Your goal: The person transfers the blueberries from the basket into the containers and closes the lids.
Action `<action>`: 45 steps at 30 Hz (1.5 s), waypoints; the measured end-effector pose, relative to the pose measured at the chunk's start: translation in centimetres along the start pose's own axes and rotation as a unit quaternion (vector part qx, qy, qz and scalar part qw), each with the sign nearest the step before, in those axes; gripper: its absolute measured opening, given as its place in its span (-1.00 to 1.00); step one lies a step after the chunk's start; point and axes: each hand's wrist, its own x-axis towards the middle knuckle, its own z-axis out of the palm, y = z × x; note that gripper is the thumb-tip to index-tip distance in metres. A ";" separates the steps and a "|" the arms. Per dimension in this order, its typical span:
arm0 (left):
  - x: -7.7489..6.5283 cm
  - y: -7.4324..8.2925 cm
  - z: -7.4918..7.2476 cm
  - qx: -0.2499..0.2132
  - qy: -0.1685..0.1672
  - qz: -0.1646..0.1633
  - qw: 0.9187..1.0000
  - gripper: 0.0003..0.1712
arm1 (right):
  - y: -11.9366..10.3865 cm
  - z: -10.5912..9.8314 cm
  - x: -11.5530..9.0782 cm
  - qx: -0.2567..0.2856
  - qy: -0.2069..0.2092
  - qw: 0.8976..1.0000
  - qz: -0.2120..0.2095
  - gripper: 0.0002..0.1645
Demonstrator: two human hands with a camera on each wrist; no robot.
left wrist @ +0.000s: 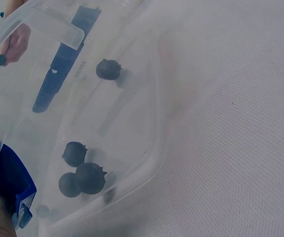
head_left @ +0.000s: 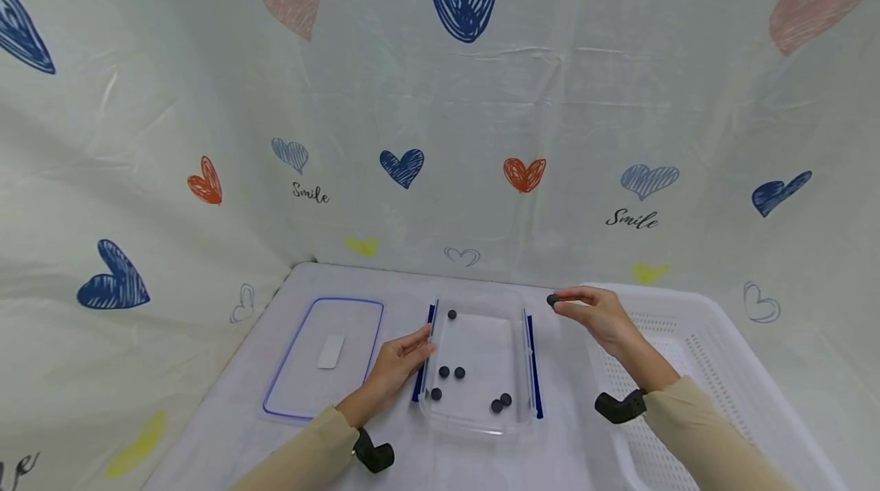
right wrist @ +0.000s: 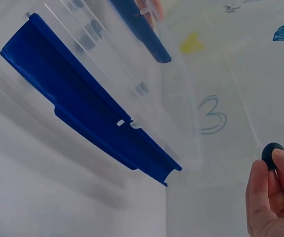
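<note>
A clear plastic box (head_left: pixel 481 338) with blue side latches stands in the middle of the table. Several blueberries (left wrist: pixel 90 178) lie scattered on its floor, dark and round with small crowns. At the box's left wall, my left hand (head_left: pixel 400 363) grips the side by the blue latch (left wrist: pixel 9 177), fingers at the rim. My right hand (head_left: pixel 600 317) is raised at the far right of the box, beside the other latch (right wrist: pixel 83 94). Between thumb and fingertips it pinches a single blueberry (right wrist: pixel 271 155).
Left of the box lies a clear lid (head_left: pixel 302 369) with a blue rim and a white rectangle (head_left: pixel 331 352) on it. A white perforated basket (head_left: pixel 715 353) stands on the right, under my right forearm. Behind the table hangs a curtain (head_left: pixel 467 109) printed with hearts.
</note>
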 end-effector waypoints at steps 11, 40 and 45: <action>0.1 -0.1 0.1 0.012 0.002 0.001 1.000 -0.33 | 0.2 1.9 0.3 -0.019 -0.017 1.000 0.006 -0.52; 0.1 0.0 0.1 0.011 -0.002 -0.006 1.000 -0.34 | 0.3 5.6 0.1 -0.019 -0.068 0.998 -0.005 -0.60; 0.0 0.0 0.0 0.009 0.000 -0.005 1.000 -0.33 | 0.3 5.3 0.1 -0.019 -0.062 0.998 -0.007 -0.63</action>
